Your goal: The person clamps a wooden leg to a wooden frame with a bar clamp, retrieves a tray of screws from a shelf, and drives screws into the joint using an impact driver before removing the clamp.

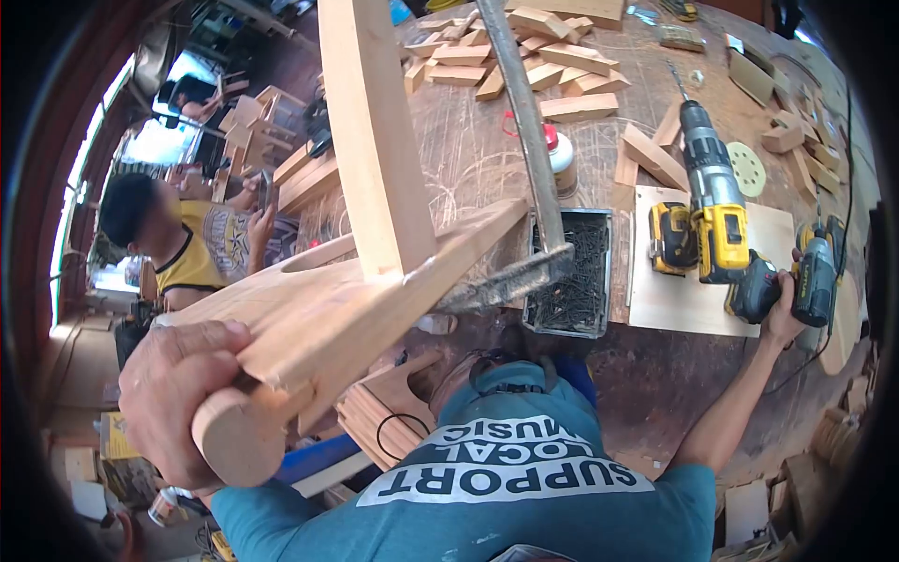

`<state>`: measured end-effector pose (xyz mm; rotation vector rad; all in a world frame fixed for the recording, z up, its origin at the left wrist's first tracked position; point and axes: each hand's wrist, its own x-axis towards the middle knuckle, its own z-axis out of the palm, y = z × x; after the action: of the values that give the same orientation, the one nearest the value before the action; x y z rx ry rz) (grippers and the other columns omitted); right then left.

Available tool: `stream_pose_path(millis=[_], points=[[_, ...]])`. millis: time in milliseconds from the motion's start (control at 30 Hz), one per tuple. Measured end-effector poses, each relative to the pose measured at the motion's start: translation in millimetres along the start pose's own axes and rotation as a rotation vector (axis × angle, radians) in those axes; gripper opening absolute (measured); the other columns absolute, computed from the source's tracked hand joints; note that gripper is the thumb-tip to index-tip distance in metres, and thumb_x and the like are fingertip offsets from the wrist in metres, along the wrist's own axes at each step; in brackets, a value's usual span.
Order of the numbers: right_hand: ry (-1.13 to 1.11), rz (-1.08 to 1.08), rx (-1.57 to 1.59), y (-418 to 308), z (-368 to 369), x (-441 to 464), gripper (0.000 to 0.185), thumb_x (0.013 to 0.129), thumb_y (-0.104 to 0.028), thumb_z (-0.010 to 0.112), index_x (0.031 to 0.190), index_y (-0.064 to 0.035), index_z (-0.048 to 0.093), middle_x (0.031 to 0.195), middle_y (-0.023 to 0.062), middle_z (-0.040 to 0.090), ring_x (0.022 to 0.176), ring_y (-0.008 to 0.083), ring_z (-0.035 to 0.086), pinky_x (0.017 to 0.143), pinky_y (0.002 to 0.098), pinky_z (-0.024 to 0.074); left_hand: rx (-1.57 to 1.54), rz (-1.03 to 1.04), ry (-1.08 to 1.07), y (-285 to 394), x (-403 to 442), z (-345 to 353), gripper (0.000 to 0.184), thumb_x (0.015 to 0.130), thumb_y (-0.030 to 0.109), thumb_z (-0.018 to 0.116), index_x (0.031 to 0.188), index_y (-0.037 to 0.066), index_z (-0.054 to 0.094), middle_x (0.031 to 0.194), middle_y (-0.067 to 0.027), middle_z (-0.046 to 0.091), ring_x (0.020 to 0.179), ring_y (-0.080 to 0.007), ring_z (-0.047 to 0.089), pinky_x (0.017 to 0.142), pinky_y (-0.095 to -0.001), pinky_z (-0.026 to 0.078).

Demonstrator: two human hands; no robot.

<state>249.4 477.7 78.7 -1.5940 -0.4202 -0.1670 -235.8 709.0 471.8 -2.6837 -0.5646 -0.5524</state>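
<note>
Grasping the frame (375,323) by its end, left hand (173,398) apparently steadies it; well rightward, right hand (783,304) grips driver (813,279).

Left fingers (201,339) gripping wooden frame (323,342), right fingers (785,292) around teal drill (816,281)

Tan, Green and Yellow

At 8 o'clock, the frame (328,314) is light tan. At 3, the driver (815,273) is dark green and black. At 2, the drill (719,220) is yellow, grey and black. The shirt (524,525) at 6 is blue-green, with dark letters (403,484) on white bands (374,494). At 1, the bottle (565,175) is white, its cap (551,139) red.
</note>
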Motion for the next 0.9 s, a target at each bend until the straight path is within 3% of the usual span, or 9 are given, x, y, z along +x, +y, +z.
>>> stream_pose_path(millis=[167, 267, 400, 600, 867, 900], points=[[0.044, -0.085, -0.028, 1.6, 25.6, -17.6, 0.039, 0.094, 0.003, 0.064, 0.132, 0.0074, 0.058, 0.133, 0.0171, 0.066, 0.097, 0.0140, 0.066, 0.078, 0.0275, 0.0564, -0.004, -0.025, -0.080, 12.5, -8.5, -9.5, 0.032, 0.079, 0.025, 0.078, 0.095, 0.005, 0.059, 0.082, -0.0183, 0.072, 0.074, -0.0314, 0.074, 0.062, -0.0417, 0.056], [0.108, 0.052, -0.063, 5.2, 26.3, -23.8, 0.043, 0.093, 0.000, 0.068, 0.134, 0.0088, 0.057, 0.131, 0.0177, 0.067, 0.102, 0.0198, 0.069, 0.086, 0.0317, 0.0579, -0.016, -0.044, -0.085, 13.2, -11.6, -9.8, 0.031, 0.079, 0.024, 0.077, 0.096, 0.006, 0.058, 0.083, -0.0181, 0.073, 0.075, -0.0320, 0.074, 0.063, -0.0426, 0.056], [0.066, 0.070, -0.227, -5.7, 16.7, -34.2, 0.047, 0.094, -0.005, 0.070, 0.137, 0.0081, 0.057, 0.131, 0.0147, 0.067, 0.110, 0.0223, 0.067, 0.098, 0.0351, 0.0536, -0.071, -0.012, -0.112, 10.8, -11.9, -12.8, 0.027, 0.081, 0.023, 0.073, 0.094, 0.005, 0.058, 0.083, -0.0194, 0.073, 0.074, -0.0330, 0.074, 0.063, -0.0422, 0.057], [0.020, 0.058, -0.216, 13.5, -14.7, -46.0, 0.054, 0.094, -0.013, 0.076, 0.139, 0.0095, 0.055, 0.136, 0.0159, 0.062, 0.120, 0.0227, 0.060, 0.107, 0.0361, 0.0459, -0.132, 0.019, -0.149, 6.8, -18.2, -17.1, 0.027, 0.084, 0.025, 0.068, 0.088, 0.001, 0.057, 0.082, -0.0210, 0.072, 0.071, -0.0347, 0.073, 0.059, -0.0405, 0.056], [0.068, 0.033, -0.292, 1.0, -24.7, -65.4, 0.056, 0.095, -0.009, 0.073, 0.144, 0.0072, 0.051, 0.135, 0.0160, 0.063, 0.119, 0.0214, 0.061, 0.103, 0.0341, 0.0487, -0.123, 0.015, -0.127, 13.3, -17.8, -14.8, 0.025, 0.080, 0.024, 0.070, 0.085, 0.002, 0.060, 0.083, -0.0203, 0.073, 0.073, -0.0335, 0.074, 0.060, -0.0394, 0.056], [0.101, 0.033, -0.232, 3.2, -29.2, -70.8, 0.056, 0.096, -0.006, 0.068, 0.147, 0.0059, 0.048, 0.136, 0.0183, 0.062, 0.119, 0.0240, 0.062, 0.102, 0.0356, 0.0499, -0.109, 0.008, -0.113, 15.0, -17.9, -14.1, 0.024, 0.080, 0.024, 0.071, 0.085, 0.002, 0.060, 0.083, -0.0199, 0.073, 0.073, -0.0332, 0.074, 0.060, -0.0391, 0.057]])
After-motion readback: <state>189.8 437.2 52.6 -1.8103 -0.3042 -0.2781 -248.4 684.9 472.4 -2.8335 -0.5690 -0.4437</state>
